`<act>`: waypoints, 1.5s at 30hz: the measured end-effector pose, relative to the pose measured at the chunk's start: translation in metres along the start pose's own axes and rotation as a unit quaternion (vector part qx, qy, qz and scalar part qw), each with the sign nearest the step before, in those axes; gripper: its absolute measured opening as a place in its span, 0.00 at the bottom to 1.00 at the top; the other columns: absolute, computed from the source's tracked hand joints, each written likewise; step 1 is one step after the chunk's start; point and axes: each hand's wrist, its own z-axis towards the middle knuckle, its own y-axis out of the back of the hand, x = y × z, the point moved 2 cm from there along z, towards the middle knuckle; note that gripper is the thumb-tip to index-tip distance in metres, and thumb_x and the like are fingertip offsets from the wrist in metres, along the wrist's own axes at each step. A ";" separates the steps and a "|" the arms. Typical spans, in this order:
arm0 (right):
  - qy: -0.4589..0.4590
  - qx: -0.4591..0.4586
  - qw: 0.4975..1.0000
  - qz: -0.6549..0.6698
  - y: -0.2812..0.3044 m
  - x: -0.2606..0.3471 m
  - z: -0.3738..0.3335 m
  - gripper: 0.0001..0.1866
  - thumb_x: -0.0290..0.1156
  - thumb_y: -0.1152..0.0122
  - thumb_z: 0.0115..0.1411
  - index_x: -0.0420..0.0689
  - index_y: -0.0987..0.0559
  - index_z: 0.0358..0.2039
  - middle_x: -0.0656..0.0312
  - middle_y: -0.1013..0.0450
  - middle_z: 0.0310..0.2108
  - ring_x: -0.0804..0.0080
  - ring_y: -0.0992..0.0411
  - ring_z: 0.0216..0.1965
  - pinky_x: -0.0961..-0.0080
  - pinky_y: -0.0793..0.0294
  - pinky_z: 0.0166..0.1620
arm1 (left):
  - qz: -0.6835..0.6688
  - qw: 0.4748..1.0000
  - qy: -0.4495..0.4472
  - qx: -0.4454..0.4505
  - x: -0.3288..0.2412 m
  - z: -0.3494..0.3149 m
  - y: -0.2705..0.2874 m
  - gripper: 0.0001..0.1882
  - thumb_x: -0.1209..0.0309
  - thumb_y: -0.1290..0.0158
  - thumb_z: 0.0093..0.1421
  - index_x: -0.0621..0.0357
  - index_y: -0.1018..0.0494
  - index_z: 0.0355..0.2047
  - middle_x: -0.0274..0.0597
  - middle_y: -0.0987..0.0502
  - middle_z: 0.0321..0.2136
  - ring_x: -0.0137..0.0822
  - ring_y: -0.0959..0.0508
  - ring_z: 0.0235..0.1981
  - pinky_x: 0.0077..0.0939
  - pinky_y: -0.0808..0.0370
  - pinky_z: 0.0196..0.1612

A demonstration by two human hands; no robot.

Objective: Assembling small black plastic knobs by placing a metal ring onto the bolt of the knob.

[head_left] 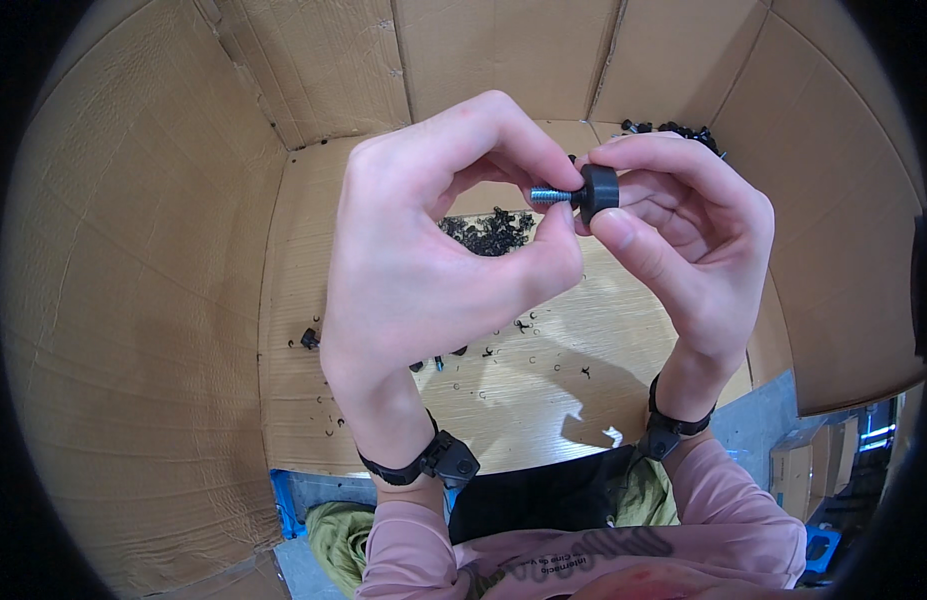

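Note:
Up above the table, both hands meet on a screw with a thick round black head (pixel 601 192) and a silver threaded shank pointing left. My left hand (pixel 398 240) is closed in a pinch of thumb and forefinger around the shank near the head. The fingers and thumb of my right hand (pixel 713 225) grip the black head from the right side. Beyond and partly behind my left hand lies a heap of small black clips (pixel 493 233). Part of the screw's neck is covered by my fingertips.
Tall cardboard walls (pixel 133 250) enclose the wooden table (pixel 513 430) at the back and sides. Several loose clips are scattered over its top. A pile of dark parts (pixel 683 130) sits in the far right corner. One small black piece (pixel 310 338) lies at left.

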 end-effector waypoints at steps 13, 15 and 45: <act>-0.008 -0.007 1.000 0.012 -0.002 -0.001 0.001 0.18 0.16 0.39 0.51 0.30 0.28 0.44 0.51 0.25 0.37 0.71 0.24 0.38 0.81 0.25 0.45 | 0.009 1.000 0.002 -0.013 -0.001 0.000 -0.001 0.11 0.86 0.46 0.42 0.67 0.28 0.29 0.41 0.25 0.30 0.30 0.24 0.36 0.24 0.27 0.46; -0.010 -0.013 1.000 0.013 -0.003 0.000 0.000 0.18 0.16 0.39 0.51 0.30 0.28 0.44 0.51 0.25 0.37 0.71 0.24 0.38 0.81 0.25 0.45 | 0.011 1.000 -0.008 -0.014 -0.001 0.001 -0.001 0.11 0.86 0.46 0.42 0.68 0.28 0.29 0.41 0.25 0.30 0.29 0.24 0.36 0.24 0.27 0.45; 0.111 0.055 0.992 0.000 0.005 -0.005 0.004 0.15 0.11 0.42 0.50 0.35 0.29 0.39 0.44 0.34 0.48 0.63 0.31 0.49 0.68 0.31 0.53 | -0.008 1.000 -0.016 -0.016 -0.002 0.001 -0.001 0.13 0.85 0.44 0.45 0.69 0.28 0.34 0.42 0.24 0.32 0.30 0.23 0.37 0.23 0.27 0.45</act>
